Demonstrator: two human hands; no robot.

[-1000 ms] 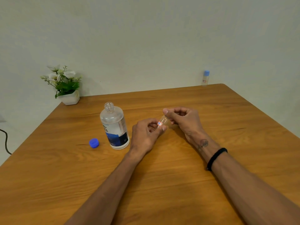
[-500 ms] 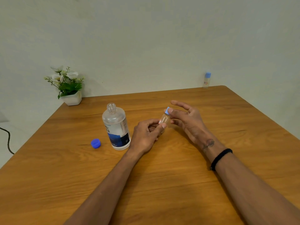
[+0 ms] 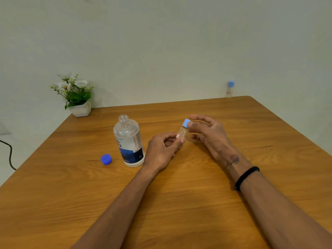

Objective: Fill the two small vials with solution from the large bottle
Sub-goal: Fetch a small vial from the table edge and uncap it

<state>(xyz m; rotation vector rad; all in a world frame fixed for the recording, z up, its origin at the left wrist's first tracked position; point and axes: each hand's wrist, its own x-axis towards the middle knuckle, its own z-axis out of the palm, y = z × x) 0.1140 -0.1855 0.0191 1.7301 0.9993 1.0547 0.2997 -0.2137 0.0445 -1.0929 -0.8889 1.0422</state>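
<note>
Head view, from my seat: a black cable [image 3: 9,155] runs off the left edge. I see a potted plant [image 3: 76,95] at the tabletop's [image 3: 179,203] far left corner, then a blue cap [image 3: 106,159] lying apart from the large bottle [image 3: 129,142], which stands open-necked. My left hand [image 3: 164,150] pinches a small vial [image 3: 182,133], its lower half hidden by my fingers; I cannot read the liquid level. My right hand [image 3: 209,133] pinches its light-blue cap [image 3: 186,122], other fingers spread. A second vial [image 3: 229,89] stands capped at the far right edge. Bare wood lies near me.
</note>
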